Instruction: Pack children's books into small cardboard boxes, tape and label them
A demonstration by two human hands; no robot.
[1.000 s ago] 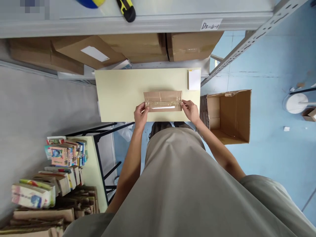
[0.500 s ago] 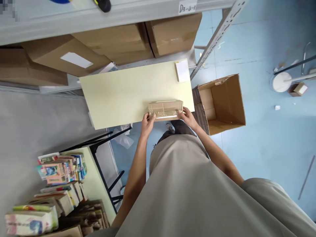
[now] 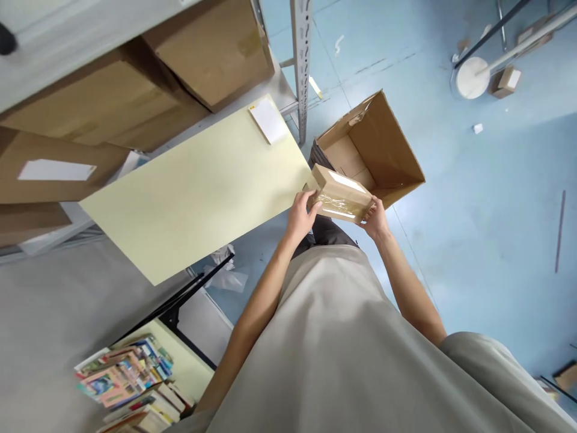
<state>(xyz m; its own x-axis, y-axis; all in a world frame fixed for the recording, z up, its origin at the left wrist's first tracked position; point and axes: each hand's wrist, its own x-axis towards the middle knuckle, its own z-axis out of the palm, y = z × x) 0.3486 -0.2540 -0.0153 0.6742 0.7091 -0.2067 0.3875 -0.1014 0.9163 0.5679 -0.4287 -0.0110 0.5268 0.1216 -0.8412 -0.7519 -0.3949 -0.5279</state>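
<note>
A small taped cardboard parcel (image 3: 340, 195) with a white label on top is held in the air between both my hands, just off the right end of the pale yellow table (image 3: 189, 192). My left hand (image 3: 301, 215) grips its left end, fingers curled on it. My right hand (image 3: 375, 219) holds its right end from below. The parcel hangs near the front of an open cardboard box (image 3: 374, 150) that lies on its side on the blue floor.
A white pad (image 3: 269, 120) lies at the table's far right corner. Large cardboard boxes (image 3: 135, 90) fill the metal shelf behind the table, with an upright post (image 3: 301, 60) at its end. Stacked books (image 3: 130, 385) sit on a second table at lower left. A white round base (image 3: 471, 78) stands far right.
The parcel has been lifted off the table and carried right, toward the open box. My view has swung right and tilted with it.
</note>
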